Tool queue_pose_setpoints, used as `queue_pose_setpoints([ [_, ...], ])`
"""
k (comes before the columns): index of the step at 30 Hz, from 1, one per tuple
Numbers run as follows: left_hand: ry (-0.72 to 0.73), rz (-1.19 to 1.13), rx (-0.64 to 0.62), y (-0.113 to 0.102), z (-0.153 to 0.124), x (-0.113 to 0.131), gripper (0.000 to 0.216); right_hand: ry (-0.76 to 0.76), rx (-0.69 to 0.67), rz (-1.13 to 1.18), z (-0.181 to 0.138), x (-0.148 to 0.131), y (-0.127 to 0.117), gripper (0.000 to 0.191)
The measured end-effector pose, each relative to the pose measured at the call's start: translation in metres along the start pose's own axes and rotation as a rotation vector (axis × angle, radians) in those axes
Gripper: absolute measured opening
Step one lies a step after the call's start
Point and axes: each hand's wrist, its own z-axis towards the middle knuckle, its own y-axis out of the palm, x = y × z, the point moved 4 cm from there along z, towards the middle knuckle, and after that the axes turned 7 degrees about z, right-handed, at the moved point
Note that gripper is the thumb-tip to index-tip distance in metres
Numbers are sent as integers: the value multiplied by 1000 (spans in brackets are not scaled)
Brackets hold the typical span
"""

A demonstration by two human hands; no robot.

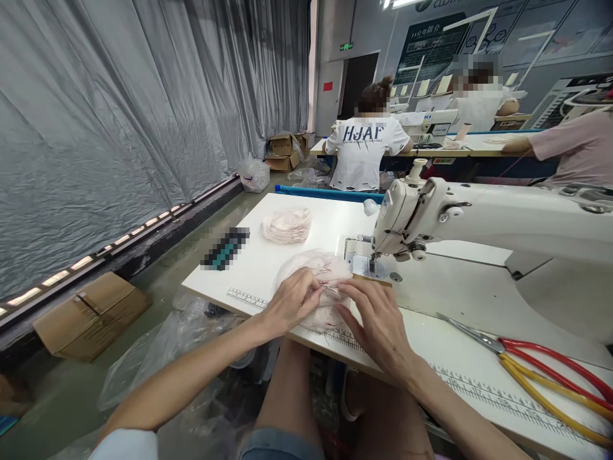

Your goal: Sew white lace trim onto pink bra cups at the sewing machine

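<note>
A gathered bundle of sheer pale pink fabric (313, 262) lies at the front of the white sewing table, just left of the needle. My left hand (297, 295) is closed, thumb and fingers pinching the fabric near its middle. From the other side, my right hand (378, 316) rests its outstretched fingertips on the same fabric, the thumb held apart from them. Reddish thread-like strands show between both hands. Close behind my right fingers stand the presser foot and needle (373, 260) of the white sewing machine (460, 211). Part of the bundle is covered by my hands.
A stack of similar pale fabric pieces (287, 225) sits farther back on the table (239, 275). Scissors with red and yellow handles (507, 350) lie at the right. A blurred dark object (225, 249) is by the left edge. Cardboard boxes (90, 313) stand on the floor; several people sit ahead.
</note>
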Motion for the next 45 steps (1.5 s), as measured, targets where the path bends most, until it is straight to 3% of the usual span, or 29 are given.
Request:
queue_pose_setpoints([
  [2, -6, -8, 13, 1, 0, -2, 7, -18, 16, 11, -3, -2, -1, 12],
  [4, 19, -20, 40, 1, 0, -2, 5, -78, -84, 65, -8, -6, 6, 7],
  [7, 122, -27, 8, 2, -2, 0, 17, -139, -235, 39, -16, -12, 18, 15],
  [9, 188, -30, -53, 2, -3, 1, 23, -127, -255, -15, -18, -12, 24, 19],
  [19, 183, -70, -73, 1, -5, -3, 32, -64, -170, 23, -13, -8, 21, 19],
  [25, 117, -67, -81, 0, -1, 5, 22, 33, -92, 195, -10, 4, 24, 16],
  [30, -8, 30, -14, 7, 13, 3, 5, 118, -8, 293, 4, 15, 22, 14],
  [35, -177, -76, 20, -10, 53, -22, 15, 182, 113, 257, 7, 37, 6, 14],
  [40, -300, -30, 175, -40, 128, -73, 15, 28, -14, 239, -5, 40, 12, 24],
  [42, -292, 19, 231, -45, 164, -88, 14, -68, -33, 228, -7, 37, 18, 28],
  [45, -229, 93, 306, -46, 218, -96, 12, -94, -142, 188, -8, 38, 30, 33],
])
